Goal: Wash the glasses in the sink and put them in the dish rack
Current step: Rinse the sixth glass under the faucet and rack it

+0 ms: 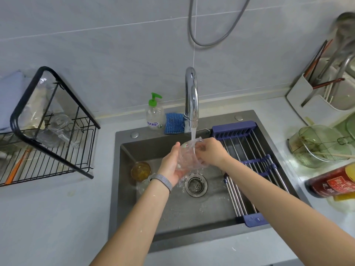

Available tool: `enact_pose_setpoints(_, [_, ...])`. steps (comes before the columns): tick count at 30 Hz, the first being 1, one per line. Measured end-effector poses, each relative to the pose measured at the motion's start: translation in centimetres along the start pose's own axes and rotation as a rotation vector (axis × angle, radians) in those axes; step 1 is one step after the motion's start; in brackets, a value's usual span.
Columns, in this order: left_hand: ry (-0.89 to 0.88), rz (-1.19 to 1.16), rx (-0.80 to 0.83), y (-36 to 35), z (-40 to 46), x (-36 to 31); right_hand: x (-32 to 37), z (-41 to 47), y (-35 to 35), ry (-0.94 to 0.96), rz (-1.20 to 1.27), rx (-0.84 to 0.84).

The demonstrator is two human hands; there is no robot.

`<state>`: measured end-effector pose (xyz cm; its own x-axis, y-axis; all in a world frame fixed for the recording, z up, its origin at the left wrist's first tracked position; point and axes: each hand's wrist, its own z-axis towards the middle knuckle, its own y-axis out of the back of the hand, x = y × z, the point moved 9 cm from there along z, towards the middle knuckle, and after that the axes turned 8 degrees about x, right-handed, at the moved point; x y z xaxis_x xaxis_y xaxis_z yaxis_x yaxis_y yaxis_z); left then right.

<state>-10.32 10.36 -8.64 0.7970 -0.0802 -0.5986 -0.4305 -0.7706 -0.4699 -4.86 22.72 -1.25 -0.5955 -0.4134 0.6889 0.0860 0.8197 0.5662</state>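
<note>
Head view: both hands (left (172,166), right (210,151)) hold glass (187,156) under faucet (192,98).

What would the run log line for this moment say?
step: rinsing | left hand: holds glass | right hand: rubs rim | tap: running | amber glass: in sink

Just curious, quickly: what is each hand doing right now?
Left hand: cups and holds the clear glass under the running water.
Right hand: fingers curled at the glass's rim, gripping it.
</note>
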Motion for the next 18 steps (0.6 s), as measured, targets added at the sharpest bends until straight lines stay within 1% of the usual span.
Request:
enact_pose_setpoints(1, [0.006,0.021,-0.025,0.3,-0.1,-0.1,0.1,0.2,-0.7,0.009,-0.024,0.092])
enact_pose_setpoints(2, [0.011,0.035,-0.038,0.5,-0.1,0.0,0.2,0.3,-1.2,-0.002,-0.058,0.141])
enact_pose_setpoints(3, [0.019,0.048,-0.048,0.7,-0.1,0.0,0.1,0.4,-1.4,-0.013,-0.087,0.14])
enact_pose_setpoints(5, [0.036,0.036,-0.043,0.7,-0.1,0.3,-0.4,0.5,-1.0,-0.07,-0.079,0.022])
enact_pose_setpoints(6, [0.033,0.029,-0.035,0.4,-0.3,0.3,-0.4,0.4,-0.7,-0.072,-0.05,-0.045])
enact_pose_setpoints(7, [0.026,0.024,-0.02,0.4,-0.3,0.4,-0.4,0.5,-0.7,-0.056,-0.022,-0.07])
enact_pose_setpoints(9, [0.02,0.007,-0.01,0.9,-0.3,0.4,-0.5,0.7,-1.4,-0.019,0.056,0.018])
enact_pose_setpoints(11, [0.012,0.017,-0.044,1.8,-0.4,0.2,-0.3,0.3,-2.7,-0.011,0.168,0.202])
enact_pose_setpoints(12, [0.02,0.026,-0.055,2.0,-0.4,0.4,-0.3,0.3,-2.9,-0.029,0.148,0.239])
enact_pose_setpoints(13, [0.031,0.04,-0.06,2.1,-0.3,0.7,-0.3,0.4,-2.6,-0.046,0.074,0.226])
enact_pose_setpoints(15, [0.048,0.065,-0.067,2.0,-0.1,1.2,0.2,0.5,-1.4,-0.047,-0.142,0.107])
enact_pose_setpoints(16, [0.05,0.061,-0.07,1.8,-0.3,1.2,0.7,0.7,-0.8,-0.008,-0.189,0.039])
enact_pose_setpoints(18, [0.049,0.022,-0.089,2.1,-0.2,1.4,1.7,0.9,-0.4,0.098,-0.152,-0.035])
